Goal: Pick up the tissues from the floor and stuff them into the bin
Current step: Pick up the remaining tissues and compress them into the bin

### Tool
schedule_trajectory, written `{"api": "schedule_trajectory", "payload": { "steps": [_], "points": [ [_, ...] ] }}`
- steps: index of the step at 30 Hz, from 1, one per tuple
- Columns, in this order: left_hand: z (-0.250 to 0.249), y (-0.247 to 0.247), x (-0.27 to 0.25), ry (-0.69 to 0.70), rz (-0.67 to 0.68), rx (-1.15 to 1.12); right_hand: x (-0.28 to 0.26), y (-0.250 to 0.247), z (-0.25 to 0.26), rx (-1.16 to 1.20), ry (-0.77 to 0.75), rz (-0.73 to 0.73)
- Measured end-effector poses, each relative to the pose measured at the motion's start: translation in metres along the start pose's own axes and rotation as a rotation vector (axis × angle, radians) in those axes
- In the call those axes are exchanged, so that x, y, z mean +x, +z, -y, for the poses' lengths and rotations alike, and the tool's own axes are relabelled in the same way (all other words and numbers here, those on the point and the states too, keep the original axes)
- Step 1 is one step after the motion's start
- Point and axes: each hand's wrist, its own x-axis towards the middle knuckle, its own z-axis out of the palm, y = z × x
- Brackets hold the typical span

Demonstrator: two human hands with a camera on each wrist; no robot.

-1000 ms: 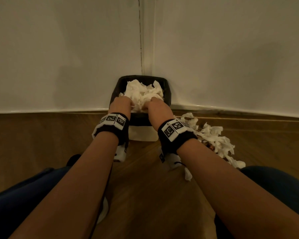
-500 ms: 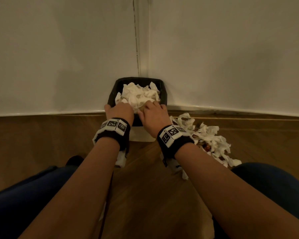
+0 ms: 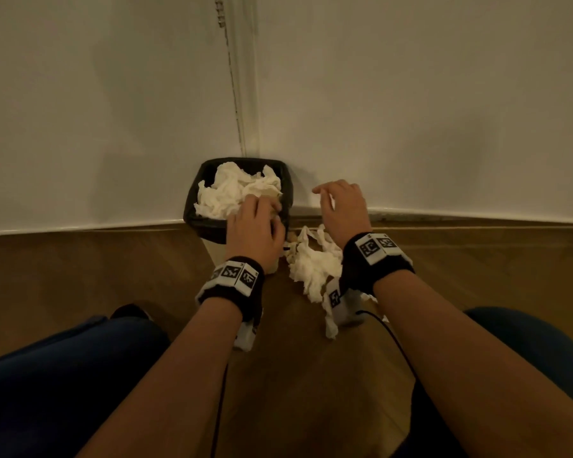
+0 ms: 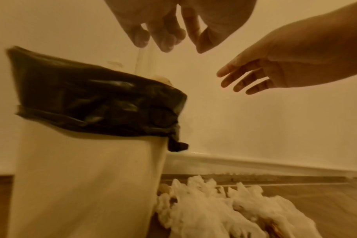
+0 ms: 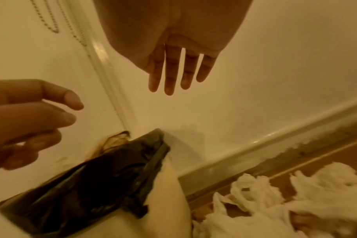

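No readable text anywhere; the wristbands (image 3: 237, 279) carry only black-and-white square marker patterns, no letters.

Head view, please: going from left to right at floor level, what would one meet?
Bin with tissues in it → left hand → tissue pile on the floor → right hand.
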Motion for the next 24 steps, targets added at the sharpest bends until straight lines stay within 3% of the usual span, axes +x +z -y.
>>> {"api": "schedule_trajectory", "payload": {
  "steps": [8, 17, 20, 24],
  "points": [
    [-0.042, 0.054, -0.022, 0.134, 0.345, -0.071, -0.025, -0.023, -0.080, -0.036, 0.321, 0.082],
    [-0.064, 0.125, -0.071, 0.030, 0.841, 0.017, -0.057, -0.032, -0.141, -0.092, 0.654, 0.265],
    [-0.060, 0.145, -0.094, 0.011, 0.915, 0.043, -0.067, -0.034, -0.159, -0.178, 0.749, 0.354],
    [-0.050, 0.165, -0.114, 0.084, 0.975, 0.097, -0.080, -0.030, -0.177, -0.195, 0.803, 0.436]
  ]
}}
